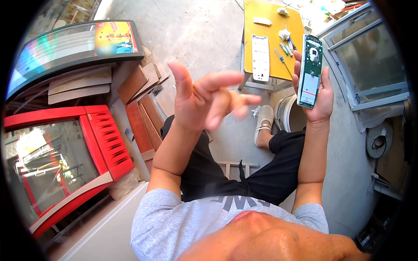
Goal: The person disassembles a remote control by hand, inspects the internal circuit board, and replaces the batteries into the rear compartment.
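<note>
In my right hand (322,108) lies an opened remote control with its green circuit board (310,71) showing; my fingers and thumb close around its sides. My left hand (202,98) is raised over my lap, holding nothing, with fingers apart and partly blurred by motion. A yellow table (275,73) stands beyond the right hand. On it are a white remote control shell (260,56), a small white cover (262,21), small batteries (286,49), a screwdriver (282,60) and crumpled white tissue (284,35).
A white bucket (285,114) stands beside my shoe (264,117). Wooden boards (146,126) lean at left, near a red-framed cabinet (109,143) and a dark-framed display case (74,56). Metal-framed glass panels (370,65) stand at right.
</note>
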`<state>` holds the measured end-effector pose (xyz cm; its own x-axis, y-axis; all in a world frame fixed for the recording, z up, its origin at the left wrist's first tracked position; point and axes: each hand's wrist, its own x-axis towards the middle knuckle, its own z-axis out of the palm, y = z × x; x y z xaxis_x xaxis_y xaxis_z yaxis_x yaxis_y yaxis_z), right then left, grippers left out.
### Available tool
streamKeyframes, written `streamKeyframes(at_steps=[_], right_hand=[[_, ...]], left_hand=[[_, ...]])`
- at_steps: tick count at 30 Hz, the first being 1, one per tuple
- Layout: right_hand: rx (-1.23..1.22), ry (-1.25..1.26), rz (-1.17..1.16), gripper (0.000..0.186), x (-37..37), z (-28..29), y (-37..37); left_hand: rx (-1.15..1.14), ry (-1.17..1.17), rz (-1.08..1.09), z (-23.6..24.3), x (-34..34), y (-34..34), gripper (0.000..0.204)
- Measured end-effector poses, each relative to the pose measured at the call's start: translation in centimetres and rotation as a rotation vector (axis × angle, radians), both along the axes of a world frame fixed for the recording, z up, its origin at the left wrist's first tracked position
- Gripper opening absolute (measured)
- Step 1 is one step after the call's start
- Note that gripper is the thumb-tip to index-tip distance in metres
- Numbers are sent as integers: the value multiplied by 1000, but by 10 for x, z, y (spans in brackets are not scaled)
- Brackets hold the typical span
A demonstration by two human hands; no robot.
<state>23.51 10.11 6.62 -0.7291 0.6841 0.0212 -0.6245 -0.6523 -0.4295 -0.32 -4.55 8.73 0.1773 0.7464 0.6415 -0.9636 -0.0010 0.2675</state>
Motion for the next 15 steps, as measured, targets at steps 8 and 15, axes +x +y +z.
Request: streamKeyframes(at_steps=[8, 15], right_hand=[[-41, -15, 46, 57, -11, 3, -9], [-75, -58, 160, 48, -33, 18, -42]], left_hand=[[-224, 2411, 1172, -4, 1, -5, 89], [-682, 1515, 1124, -6, 9, 9, 27]])
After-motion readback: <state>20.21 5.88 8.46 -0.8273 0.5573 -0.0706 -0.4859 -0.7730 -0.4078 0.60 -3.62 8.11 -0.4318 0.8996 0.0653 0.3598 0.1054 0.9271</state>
